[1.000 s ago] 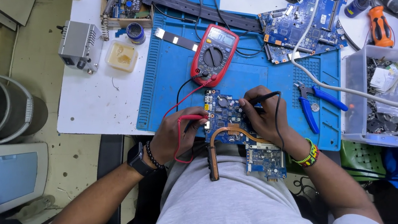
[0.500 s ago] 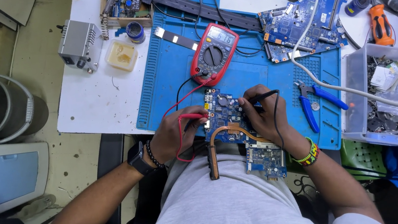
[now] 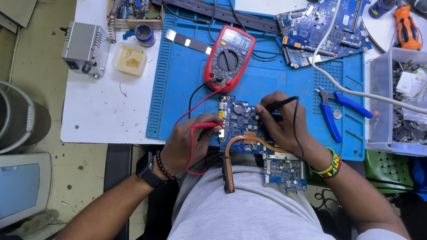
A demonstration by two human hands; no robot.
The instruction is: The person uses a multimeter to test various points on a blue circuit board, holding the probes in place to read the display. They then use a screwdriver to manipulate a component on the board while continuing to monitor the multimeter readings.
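The left hand (image 3: 187, 145) has its grip closed on a red probe (image 3: 204, 126), tip pointing toward 3 o'clock onto the left edge of a small blue circuit board (image 3: 239, 122). The right hand (image 3: 282, 125) has its grip closed on a black probe (image 3: 282, 103), tip pointing toward 9 o'clock at the same board. The board lies at the near edge of the blue work mat (image 3: 187, 85), partly overhanging the person's lap, with a curved copper pipe (image 3: 238, 147) running across its near side.

At 12 o'clock from the board sits a red multimeter (image 3: 229, 58), its red and black leads trailing down to the 2 probes. At 3 o'clock, just beside the right hand, lie blue-handled pliers (image 3: 340, 110). Further at 3 o'clock stands a clear plastic bin (image 3: 384, 93) of small parts. At 1 o'clock rests a larger blue circuit board (image 3: 321, 25). At 11 o'clock, on the white tabletop (image 3: 93, 113), sit a small yellowish tub (image 3: 130, 60) and a grey metal box (image 3: 84, 46).
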